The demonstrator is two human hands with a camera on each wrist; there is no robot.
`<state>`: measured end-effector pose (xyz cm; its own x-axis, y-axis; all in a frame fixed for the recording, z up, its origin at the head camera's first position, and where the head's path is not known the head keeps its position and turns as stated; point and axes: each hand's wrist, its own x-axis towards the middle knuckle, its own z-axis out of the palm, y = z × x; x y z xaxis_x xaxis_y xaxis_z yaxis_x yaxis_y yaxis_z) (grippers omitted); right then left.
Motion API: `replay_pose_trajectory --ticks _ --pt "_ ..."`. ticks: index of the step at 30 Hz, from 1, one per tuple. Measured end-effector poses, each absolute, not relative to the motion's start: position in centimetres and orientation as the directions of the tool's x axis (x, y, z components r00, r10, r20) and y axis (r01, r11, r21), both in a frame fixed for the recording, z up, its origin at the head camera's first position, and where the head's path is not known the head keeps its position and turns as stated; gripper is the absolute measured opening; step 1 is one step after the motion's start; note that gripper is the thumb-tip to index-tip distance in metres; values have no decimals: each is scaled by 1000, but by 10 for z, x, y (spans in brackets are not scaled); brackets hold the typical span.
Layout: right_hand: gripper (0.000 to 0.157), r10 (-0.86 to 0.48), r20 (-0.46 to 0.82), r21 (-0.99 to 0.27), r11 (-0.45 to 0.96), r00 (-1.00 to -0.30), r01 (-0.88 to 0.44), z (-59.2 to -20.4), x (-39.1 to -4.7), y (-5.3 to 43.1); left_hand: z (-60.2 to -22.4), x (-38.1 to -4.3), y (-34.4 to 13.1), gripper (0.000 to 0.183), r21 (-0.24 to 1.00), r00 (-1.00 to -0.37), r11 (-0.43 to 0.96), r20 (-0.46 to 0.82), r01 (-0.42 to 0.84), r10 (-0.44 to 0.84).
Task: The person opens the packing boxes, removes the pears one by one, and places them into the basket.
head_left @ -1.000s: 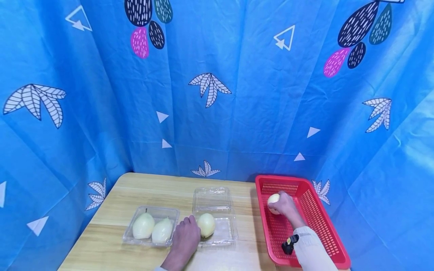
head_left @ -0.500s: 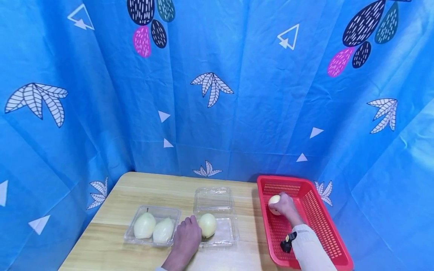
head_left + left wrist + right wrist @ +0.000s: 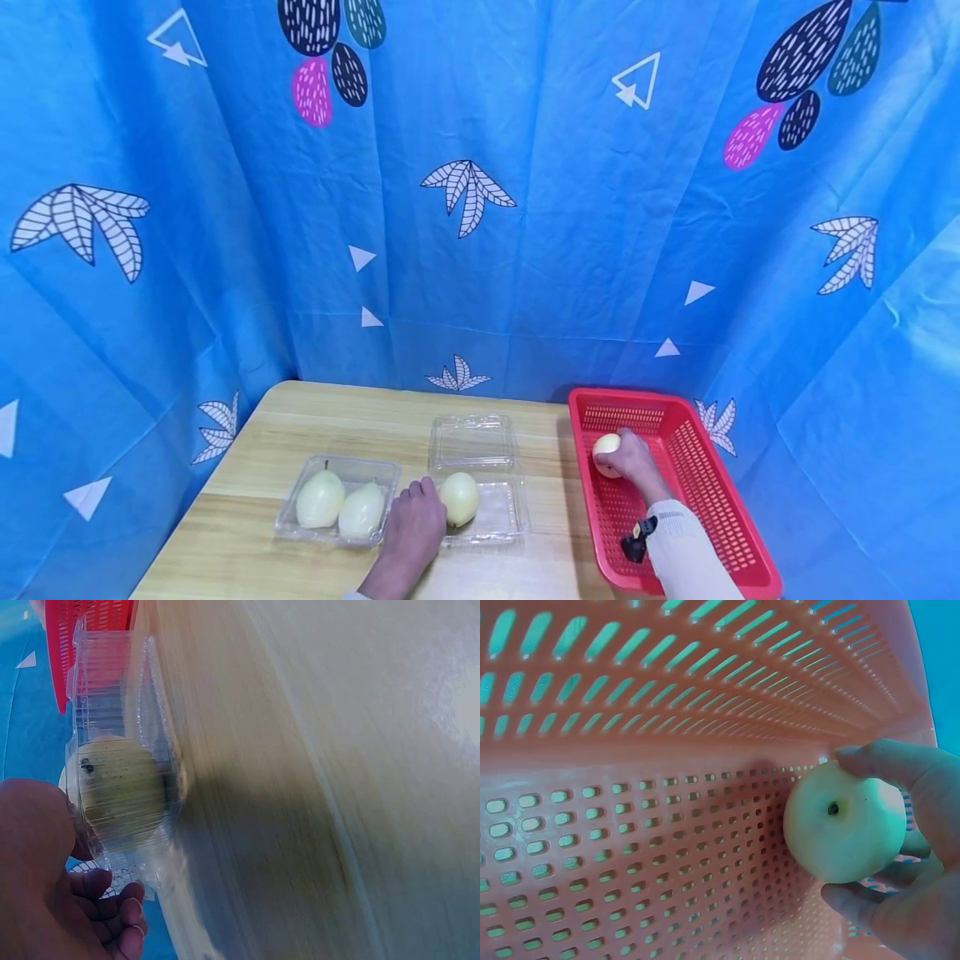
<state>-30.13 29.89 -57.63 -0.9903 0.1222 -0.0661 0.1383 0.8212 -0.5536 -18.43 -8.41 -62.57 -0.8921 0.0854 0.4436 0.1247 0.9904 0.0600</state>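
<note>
In the head view my right hand [image 3: 633, 458] holds a pale yellow pear [image 3: 606, 455] inside the far left part of a red plastic basket [image 3: 731, 492]. The right wrist view shows its thumb and fingers around the pear [image 3: 840, 825], whose dark-spotted end faces the camera. My left hand [image 3: 414, 527] is at the left edge of an open clear plastic clamshell box [image 3: 497, 507]. Another pear [image 3: 459, 499] sits in the left half of that box. In the left wrist view the left hand [image 3: 67, 877] pinches the box's end, its fingers curled.
Left of my left hand, a second clear box [image 3: 298, 533] contains two pears [image 3: 318, 500]. The open box's lid [image 3: 471, 437] lies back on the wooden table [image 3: 337, 408]. A blue patterned curtain [image 3: 480, 283] hangs behind and at both sides.
The view has shifted slightly. Both hands keep nearly the same places; the right hand still holds the pear in the basket and the left stays at the open box.
</note>
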Motion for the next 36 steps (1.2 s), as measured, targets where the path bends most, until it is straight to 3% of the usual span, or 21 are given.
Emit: replay_pose_trajectory --ticks 10,36 --pt "85 89 -63 -565 818 -994 109 -575 -297 297 -625 -183 -83 26 63 -871 989 484 133 86" --pt "73 53 39 -597 802 -998 19 -536 -267 283 -626 -184 -84 27 80 -880 987 466 140 87"
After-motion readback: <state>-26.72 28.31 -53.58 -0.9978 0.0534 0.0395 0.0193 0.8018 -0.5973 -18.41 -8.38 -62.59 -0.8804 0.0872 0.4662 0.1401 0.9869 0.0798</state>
